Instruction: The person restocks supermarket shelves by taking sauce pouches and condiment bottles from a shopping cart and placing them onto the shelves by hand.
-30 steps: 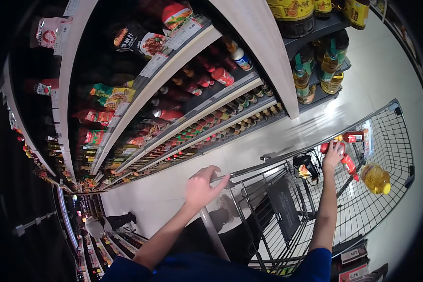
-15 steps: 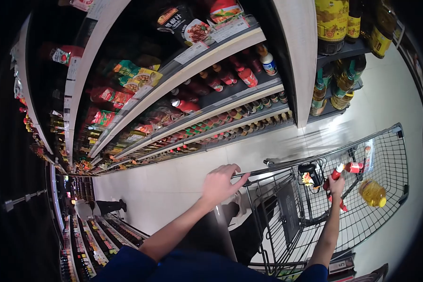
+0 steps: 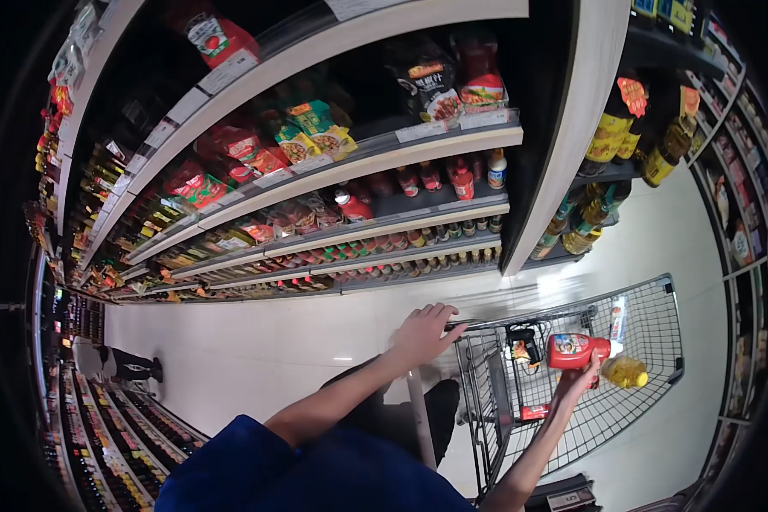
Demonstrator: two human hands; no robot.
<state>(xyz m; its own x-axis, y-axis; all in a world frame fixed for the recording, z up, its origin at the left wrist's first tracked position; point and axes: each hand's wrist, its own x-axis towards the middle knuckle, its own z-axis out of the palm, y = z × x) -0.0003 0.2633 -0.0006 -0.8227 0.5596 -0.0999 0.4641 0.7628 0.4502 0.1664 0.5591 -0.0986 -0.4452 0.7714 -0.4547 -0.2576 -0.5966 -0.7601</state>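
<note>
In my right hand [image 3: 578,381], closed near its neck, is a red squeeze sauce bottle [image 3: 570,351] with a white cap. The bottle lies sideways over the shopping cart [image 3: 636,431], its label showing. Beside the hand in the wire basket is a bottle of yellow cooking oil [image 3: 625,373]. A slim white and blue package [image 3: 617,317] stands behind the cap. Another red item [image 3: 534,412] lies lower in the basket. My left hand [image 3: 425,336] rests at the cart's near corner, by the end of the handle bar [image 3: 420,418], thumb apart from the fingers.
Shelves [image 3: 384,235] of sauces and pouches run along the left. Large oil bottles [image 3: 610,141] stand on an end rack. A black device [image 3: 527,344] sits in the cart. A person [image 3: 119,363] stands farther down the aisle. More shelving [image 3: 738,222] is at right.
My right hand has raised the red bottle and turned it sideways, label showing. The view has shifted, so the shelves and cart appear displaced. My left hand stays at the cart corner.
</note>
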